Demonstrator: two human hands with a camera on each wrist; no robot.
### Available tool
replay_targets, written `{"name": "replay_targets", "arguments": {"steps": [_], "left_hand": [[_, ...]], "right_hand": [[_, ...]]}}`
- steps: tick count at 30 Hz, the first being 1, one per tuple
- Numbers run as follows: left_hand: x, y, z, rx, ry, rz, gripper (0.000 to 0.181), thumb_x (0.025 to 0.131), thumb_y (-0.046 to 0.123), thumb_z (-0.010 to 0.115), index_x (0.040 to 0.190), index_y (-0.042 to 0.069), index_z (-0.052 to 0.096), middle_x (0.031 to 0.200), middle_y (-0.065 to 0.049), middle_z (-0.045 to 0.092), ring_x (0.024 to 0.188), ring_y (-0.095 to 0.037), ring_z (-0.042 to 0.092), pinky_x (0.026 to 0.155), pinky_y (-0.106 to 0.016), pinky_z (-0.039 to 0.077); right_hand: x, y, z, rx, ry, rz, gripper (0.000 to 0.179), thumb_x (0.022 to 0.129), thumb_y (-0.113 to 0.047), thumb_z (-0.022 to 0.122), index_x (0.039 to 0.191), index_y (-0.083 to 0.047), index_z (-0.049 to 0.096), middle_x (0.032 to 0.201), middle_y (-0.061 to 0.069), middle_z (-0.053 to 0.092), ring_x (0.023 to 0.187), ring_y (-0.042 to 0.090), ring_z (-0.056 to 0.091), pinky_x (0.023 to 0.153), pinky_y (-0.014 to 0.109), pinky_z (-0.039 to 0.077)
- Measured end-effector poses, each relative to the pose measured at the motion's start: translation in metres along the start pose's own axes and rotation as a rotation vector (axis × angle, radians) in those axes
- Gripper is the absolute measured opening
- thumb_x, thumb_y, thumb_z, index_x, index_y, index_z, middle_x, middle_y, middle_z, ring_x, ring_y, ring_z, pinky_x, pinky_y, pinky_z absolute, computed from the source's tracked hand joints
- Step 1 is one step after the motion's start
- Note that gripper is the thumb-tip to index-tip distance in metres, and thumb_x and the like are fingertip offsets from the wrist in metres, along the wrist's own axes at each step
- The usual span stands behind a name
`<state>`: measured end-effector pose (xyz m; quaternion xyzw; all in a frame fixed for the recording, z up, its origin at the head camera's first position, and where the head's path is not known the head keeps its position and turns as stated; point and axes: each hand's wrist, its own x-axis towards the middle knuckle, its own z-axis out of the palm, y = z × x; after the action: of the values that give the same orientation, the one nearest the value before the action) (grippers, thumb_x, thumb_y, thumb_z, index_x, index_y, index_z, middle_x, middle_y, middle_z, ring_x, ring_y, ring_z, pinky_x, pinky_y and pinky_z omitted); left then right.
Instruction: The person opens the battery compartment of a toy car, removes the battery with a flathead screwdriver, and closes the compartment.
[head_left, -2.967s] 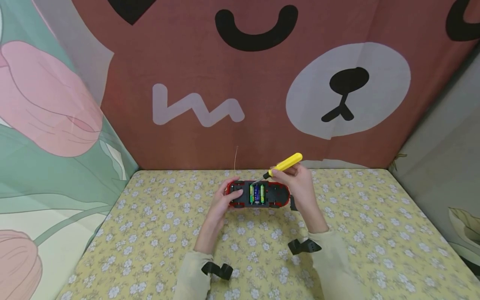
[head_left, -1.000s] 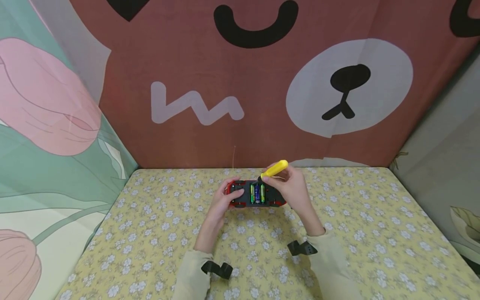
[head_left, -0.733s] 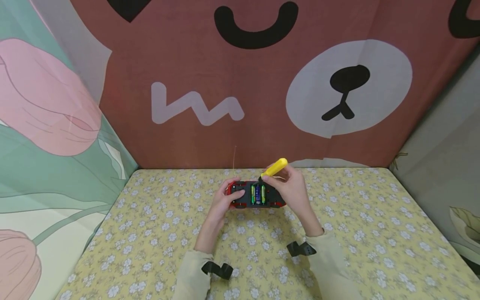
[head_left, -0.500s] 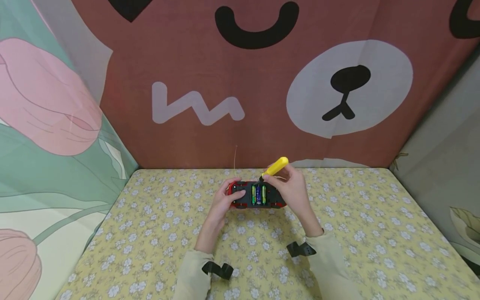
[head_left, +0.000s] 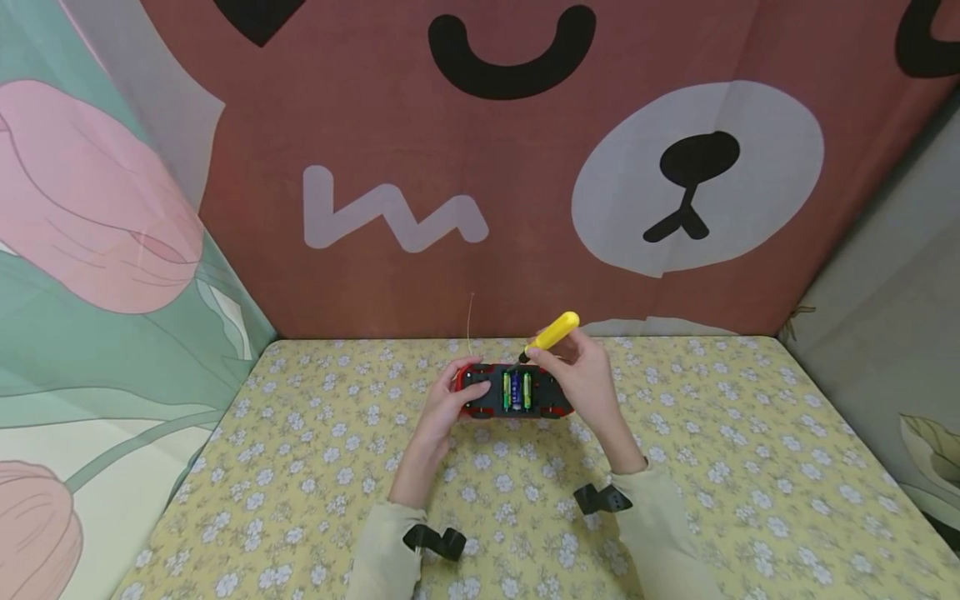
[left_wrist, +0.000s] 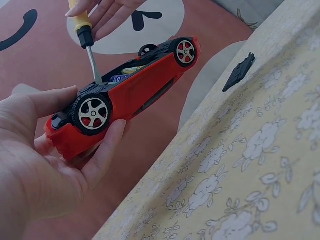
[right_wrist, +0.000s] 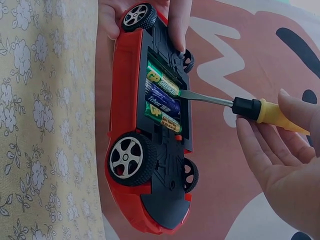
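Note:
My left hand [head_left: 448, 398] grips one end of a red toy car [right_wrist: 125, 85], its thumb on the black underside. The car is upside down, raised above the table, with its battery compartment uncovered. Inside lie a green battery [right_wrist: 163, 78], a purple one [right_wrist: 161, 100] and another green one [right_wrist: 161, 118], side by side. My right hand [head_left: 592, 375] holds a yellow-handled screwdriver [right_wrist: 210, 99] between thumb and fingers. Its flat metal tip is at the end of the green battery nearest my left hand, by the compartment's edge.
A black battery cover [left_wrist: 239, 73] lies on the flowered tablecloth [head_left: 337, 475], hidden behind my right hand in the head view. A thin wire antenna [head_left: 469, 321] sticks out from the car's far side. Behind the table hangs a printed curtain [head_left: 420, 292].
Compared with three seconds ago, my right hand and the screwdriver have come left and lower, closer over the car. Over the last second they have barely shifted. The batteries stay in place.

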<state>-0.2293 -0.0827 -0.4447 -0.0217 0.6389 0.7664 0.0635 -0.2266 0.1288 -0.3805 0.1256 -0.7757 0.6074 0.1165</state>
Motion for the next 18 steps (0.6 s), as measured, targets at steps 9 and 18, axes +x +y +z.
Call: {"name": "replay_targets", "arguments": {"steps": [9, 18], "left_hand": [[-0.0013, -0.0007, -0.001, 0.01, -0.012, 0.014, 0.05, 0.095, 0.013, 0.073, 0.143, 0.009, 0.058, 0.137, -0.016, 0.061, 0.099, -0.022, 0.07, 0.072, -0.034, 0.062], [-0.0003, -0.0002, -0.0009, 0.025, -0.013, 0.012, 0.048, 0.095, 0.012, 0.073, 0.141, 0.013, 0.061, 0.134, -0.017, 0.062, 0.101, -0.023, 0.069, 0.074, -0.033, 0.062]], "right_hand": [[-0.0006, 0.0023, -0.0005, 0.0, 0.004, 0.001, 0.031, 0.096, -0.015, 0.077, 0.122, -0.002, 0.068, 0.116, 0.015, 0.073, 0.106, 0.027, 0.07, 0.088, 0.032, 0.06], [0.0001, 0.0029, -0.0003, 0.021, 0.007, 0.007, 0.028, 0.097, -0.015, 0.076, 0.12, -0.001, 0.068, 0.116, 0.018, 0.072, 0.107, 0.029, 0.069, 0.088, 0.029, 0.059]]}}
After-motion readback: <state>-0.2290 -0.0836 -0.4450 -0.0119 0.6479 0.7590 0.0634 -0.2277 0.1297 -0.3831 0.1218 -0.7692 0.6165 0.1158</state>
